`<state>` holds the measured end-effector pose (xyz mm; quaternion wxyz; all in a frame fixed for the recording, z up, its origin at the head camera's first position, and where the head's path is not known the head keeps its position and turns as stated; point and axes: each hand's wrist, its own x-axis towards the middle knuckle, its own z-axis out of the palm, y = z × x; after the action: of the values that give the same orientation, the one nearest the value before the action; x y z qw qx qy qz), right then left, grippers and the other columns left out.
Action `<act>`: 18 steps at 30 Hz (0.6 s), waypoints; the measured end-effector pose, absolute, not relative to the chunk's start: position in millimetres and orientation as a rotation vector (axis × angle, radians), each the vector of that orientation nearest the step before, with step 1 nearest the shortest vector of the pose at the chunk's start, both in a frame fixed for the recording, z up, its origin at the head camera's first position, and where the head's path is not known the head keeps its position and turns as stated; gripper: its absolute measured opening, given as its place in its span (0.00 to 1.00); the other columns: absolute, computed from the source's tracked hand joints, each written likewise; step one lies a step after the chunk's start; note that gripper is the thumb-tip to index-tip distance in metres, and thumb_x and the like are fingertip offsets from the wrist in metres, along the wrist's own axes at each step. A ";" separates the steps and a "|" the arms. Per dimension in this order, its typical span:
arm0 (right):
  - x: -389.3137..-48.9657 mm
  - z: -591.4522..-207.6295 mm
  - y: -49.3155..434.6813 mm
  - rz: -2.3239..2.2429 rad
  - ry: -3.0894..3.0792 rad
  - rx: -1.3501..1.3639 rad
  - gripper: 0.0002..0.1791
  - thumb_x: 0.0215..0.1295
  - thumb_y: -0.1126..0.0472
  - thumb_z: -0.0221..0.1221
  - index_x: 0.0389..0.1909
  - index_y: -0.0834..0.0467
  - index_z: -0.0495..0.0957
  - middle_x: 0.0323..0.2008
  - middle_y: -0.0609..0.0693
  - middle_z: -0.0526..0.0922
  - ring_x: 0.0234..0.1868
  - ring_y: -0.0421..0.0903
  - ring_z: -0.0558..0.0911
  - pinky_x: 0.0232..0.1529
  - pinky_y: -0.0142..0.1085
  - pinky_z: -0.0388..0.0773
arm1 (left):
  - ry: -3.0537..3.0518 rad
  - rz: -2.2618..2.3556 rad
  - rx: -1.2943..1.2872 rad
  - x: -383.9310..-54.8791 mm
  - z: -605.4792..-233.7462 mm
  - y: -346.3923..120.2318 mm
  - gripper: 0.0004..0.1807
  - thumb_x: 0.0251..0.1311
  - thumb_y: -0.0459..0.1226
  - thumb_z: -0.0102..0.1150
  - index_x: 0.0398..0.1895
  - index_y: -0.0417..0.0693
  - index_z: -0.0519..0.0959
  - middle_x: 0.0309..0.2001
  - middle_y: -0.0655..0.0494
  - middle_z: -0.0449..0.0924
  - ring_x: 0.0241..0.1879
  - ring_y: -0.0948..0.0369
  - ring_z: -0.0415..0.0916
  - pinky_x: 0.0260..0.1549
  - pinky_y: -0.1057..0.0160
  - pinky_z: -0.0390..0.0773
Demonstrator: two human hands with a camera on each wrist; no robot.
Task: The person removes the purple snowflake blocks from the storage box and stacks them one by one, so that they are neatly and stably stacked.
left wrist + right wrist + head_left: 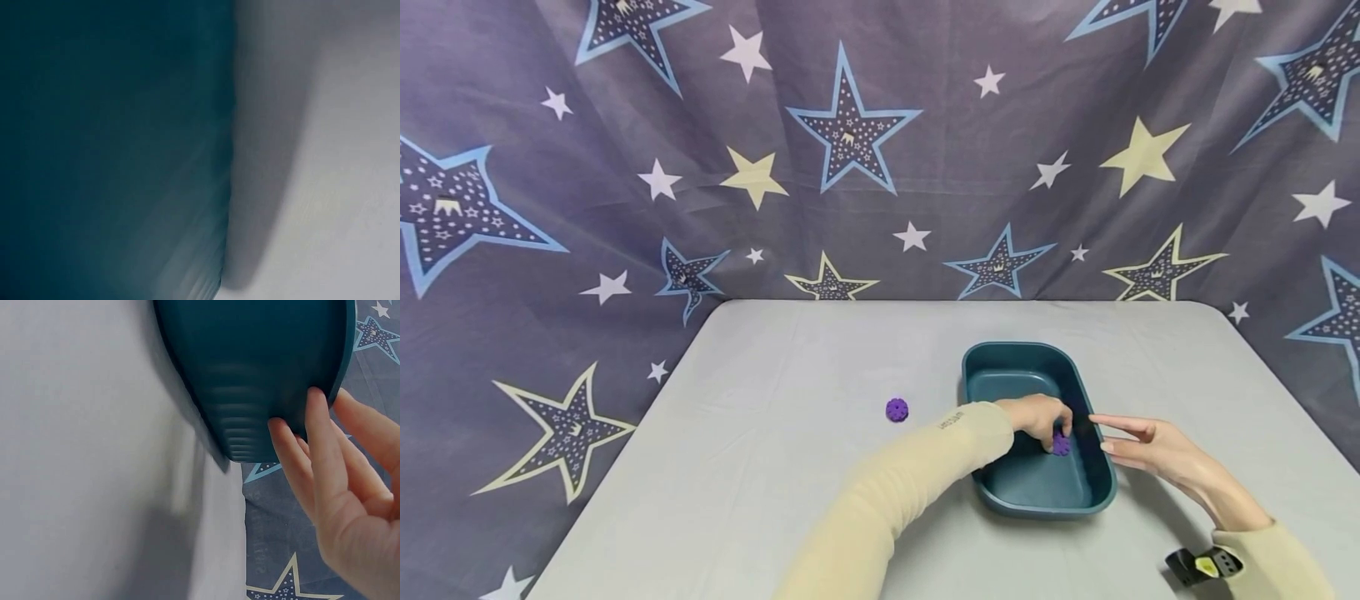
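Observation:
The left hand (pixel 1039 417) reaches down into a teal plastic bin (pixel 1011 507) and pinches a small purple notched disc (pixel 1061 444) close to the bin's right inner wall. At the outside of that wall is the right hand (pixel 1161 454), its fairly straight fingers at the rim and side. The right wrist view shows the fingertips (pixel 317 397) against the bin's outer surface (pixel 250 369). A second purple notched disc (pixel 897 409) lies on the table, left of the bin. Only the bin's side and its shadow fill the left wrist view, so the left hand is hidden there.
The bin stands on a table with a pale cloth (pixel 760 417). A dark curtain (pixel 895 217) with stars hangs behind and beside the table. On the right forearm sits a black strapped device (pixel 1202 567), near the table surface.

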<state>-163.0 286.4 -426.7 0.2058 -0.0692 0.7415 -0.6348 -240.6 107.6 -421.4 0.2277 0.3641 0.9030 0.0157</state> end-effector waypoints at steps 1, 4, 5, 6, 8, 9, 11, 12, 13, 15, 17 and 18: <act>-163.0 -426.7 286.5 -1.771 2.063 -0.196 0.21 0.58 0.64 0.56 0.55 0.56 0.72 0.52 0.44 0.69 0.43 0.34 0.76 0.44 0.33 0.75 | 2.488 0.044 0.998 -240.2 -421.6 107.6 0.16 0.44 0.38 0.67 0.39 0.59 0.77 0.42 0.67 0.73 0.38 0.71 0.64 0.35 0.79 0.63; -162.9 -426.6 286.3 -1.763 2.067 -0.201 0.22 0.58 0.64 0.56 0.55 0.57 0.71 0.53 0.46 0.68 0.43 0.33 0.76 0.44 0.33 0.75 | 2.490 0.044 1.001 -239.0 -421.8 107.2 0.15 0.44 0.38 0.67 0.38 0.58 0.77 0.41 0.67 0.72 0.37 0.71 0.64 0.35 0.79 0.63; -162.9 -426.5 286.1 -1.756 2.074 -0.197 0.22 0.58 0.63 0.56 0.55 0.57 0.71 0.54 0.48 0.68 0.43 0.33 0.76 0.44 0.33 0.75 | 2.491 0.040 1.007 -238.8 -421.9 107.2 0.15 0.44 0.38 0.67 0.38 0.58 0.77 0.41 0.67 0.72 0.37 0.71 0.64 0.34 0.79 0.63; -162.8 -426.3 286.0 -1.749 2.083 -0.192 0.22 0.58 0.63 0.57 0.55 0.57 0.71 0.55 0.50 0.67 0.43 0.33 0.76 0.44 0.33 0.75 | 2.492 0.039 1.014 -238.6 -422.0 107.0 0.15 0.44 0.37 0.67 0.37 0.57 0.76 0.41 0.67 0.72 0.37 0.71 0.64 0.34 0.79 0.63; -162.8 -426.0 285.6 -1.735 2.097 -0.181 0.22 0.58 0.62 0.57 0.55 0.56 0.71 0.56 0.53 0.66 0.43 0.33 0.76 0.44 0.33 0.75 | 2.495 0.043 1.019 -238.2 -422.1 106.6 0.15 0.43 0.37 0.67 0.37 0.57 0.76 0.41 0.67 0.72 0.37 0.71 0.64 0.33 0.79 0.63; -162.7 -425.9 285.4 -1.730 2.101 -0.175 0.22 0.58 0.62 0.57 0.55 0.56 0.71 0.56 0.53 0.66 0.43 0.33 0.76 0.44 0.33 0.75 | 2.499 0.045 1.022 -238.1 -422.2 106.3 0.15 0.43 0.37 0.67 0.36 0.57 0.76 0.41 0.67 0.72 0.37 0.71 0.64 0.33 0.79 0.63; -162.8 -425.8 285.1 -1.726 2.103 -0.167 0.22 0.58 0.62 0.57 0.55 0.55 0.71 0.56 0.52 0.66 0.43 0.33 0.76 0.44 0.33 0.75 | 2.503 0.056 1.017 -238.2 -422.8 105.8 0.15 0.43 0.36 0.67 0.36 0.57 0.75 0.40 0.67 0.72 0.36 0.71 0.64 0.32 0.79 0.64; -162.9 -425.9 285.1 -1.725 2.104 -0.164 0.22 0.58 0.62 0.57 0.55 0.55 0.71 0.56 0.52 0.66 0.43 0.33 0.76 0.44 0.33 0.75 | 2.507 0.061 1.019 -238.3 -423.1 105.5 0.15 0.43 0.35 0.67 0.35 0.57 0.75 0.40 0.67 0.72 0.36 0.71 0.64 0.31 0.79 0.64; -163.0 -425.9 285.0 -1.725 2.104 -0.163 0.22 0.58 0.62 0.57 0.55 0.55 0.71 0.56 0.52 0.66 0.43 0.33 0.76 0.44 0.33 0.75 | 2.511 0.065 1.017 -238.4 -423.3 105.1 0.15 0.42 0.35 0.67 0.35 0.57 0.75 0.39 0.67 0.72 0.36 0.71 0.64 0.31 0.79 0.64; -163.2 -425.7 285.0 -1.724 2.104 -0.160 0.22 0.58 0.62 0.57 0.55 0.55 0.71 0.56 0.52 0.65 0.43 0.33 0.76 0.44 0.33 0.75 | 2.518 0.074 1.025 -239.0 -424.2 104.4 0.15 0.42 0.34 0.68 0.34 0.56 0.75 0.38 0.67 0.72 0.35 0.70 0.64 0.31 0.79 0.64; -163.2 -425.6 285.1 -1.727 2.103 -0.157 0.22 0.58 0.62 0.57 0.55 0.53 0.72 0.57 0.52 0.66 0.43 0.33 0.76 0.44 0.33 0.75 | 2.521 0.082 1.034 -239.4 -424.7 103.7 0.15 0.42 0.33 0.68 0.33 0.56 0.75 0.37 0.67 0.72 0.33 0.70 0.64 0.30 0.79 0.64; -163.2 -425.5 285.0 -1.731 2.100 -0.158 0.21 0.58 0.62 0.57 0.55 0.53 0.72 0.56 0.52 0.66 0.43 0.33 0.76 0.44 0.33 0.75 | 2.524 0.083 1.040 -239.7 -424.7 103.3 0.15 0.42 0.32 0.68 0.33 0.56 0.75 0.36 0.67 0.73 0.33 0.70 0.64 0.29 0.79 0.64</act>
<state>-163.2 285.0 -425.5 0.2061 -0.0565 0.7539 -0.6213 -239.7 103.3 -424.7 0.2036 0.3727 0.9048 0.0296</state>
